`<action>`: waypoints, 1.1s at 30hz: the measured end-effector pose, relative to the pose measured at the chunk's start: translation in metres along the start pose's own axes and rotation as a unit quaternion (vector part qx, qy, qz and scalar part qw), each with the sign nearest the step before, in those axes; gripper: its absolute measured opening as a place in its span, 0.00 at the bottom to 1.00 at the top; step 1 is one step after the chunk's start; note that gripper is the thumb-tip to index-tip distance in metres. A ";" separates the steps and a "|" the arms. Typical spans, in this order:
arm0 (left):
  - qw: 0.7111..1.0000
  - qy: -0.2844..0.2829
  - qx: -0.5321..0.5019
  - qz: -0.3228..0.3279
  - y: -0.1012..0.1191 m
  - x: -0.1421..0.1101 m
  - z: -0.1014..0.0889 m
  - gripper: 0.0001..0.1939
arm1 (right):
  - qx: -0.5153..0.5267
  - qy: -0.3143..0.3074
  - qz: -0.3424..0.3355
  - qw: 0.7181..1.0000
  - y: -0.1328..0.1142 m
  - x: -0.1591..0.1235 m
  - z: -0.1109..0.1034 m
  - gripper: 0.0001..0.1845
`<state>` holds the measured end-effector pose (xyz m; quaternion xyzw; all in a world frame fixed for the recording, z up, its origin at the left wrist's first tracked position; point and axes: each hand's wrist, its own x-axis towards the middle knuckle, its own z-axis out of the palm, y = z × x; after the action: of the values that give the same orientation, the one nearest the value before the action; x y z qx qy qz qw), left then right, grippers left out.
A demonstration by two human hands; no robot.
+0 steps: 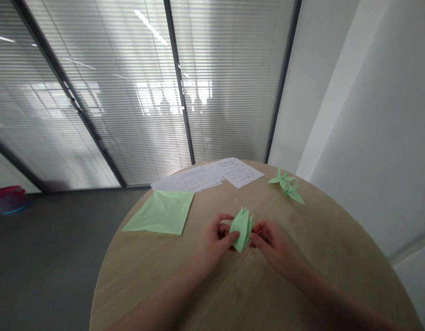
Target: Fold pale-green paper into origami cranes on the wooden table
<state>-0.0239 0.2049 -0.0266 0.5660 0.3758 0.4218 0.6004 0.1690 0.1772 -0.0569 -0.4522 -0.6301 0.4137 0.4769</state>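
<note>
A small piece of folded green paper point(240, 226), with several layered pointed flaps at its top, is held above the round table. My left hand point(219, 234) grips it from the left, thumb pressed on its front face. At its right edge, my right hand point(265, 239) has its fingers closed in a pinch against a flap. The fingertips behind the paper are partly hidden. Left of my hands lies a creased green paper sheet point(164, 212). Folded green paper cranes point(287, 186) sit at the table's right side, close together.
White printed sheets point(240, 172) overlap along the far side of the wooden table point(219, 294). Beyond stand glass panels with blinds point(229, 115), and a white wall point(377, 115) rises on the right. A red and blue basket point(8, 201) is on the floor at far left.
</note>
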 end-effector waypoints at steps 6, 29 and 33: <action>0.999 0.038 0.011 -0.010 0.001 0.001 -0.001 0.23 | -0.102 -0.038 -0.055 0.993 -0.012 -0.005 0.003 0.08; 0.998 -0.058 0.006 0.017 -0.003 -0.003 0.003 0.16 | 0.049 0.052 0.044 0.997 0.003 0.003 0.005 0.16; 0.996 -0.048 0.020 0.069 -0.001 -0.007 0.006 0.12 | -0.013 0.029 -0.005 0.999 -0.003 0.001 0.004 0.08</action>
<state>-0.0205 0.1961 -0.0277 0.6223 0.3150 0.4272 0.5754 0.1646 0.1769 -0.0551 -0.4673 -0.6235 0.3898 0.4908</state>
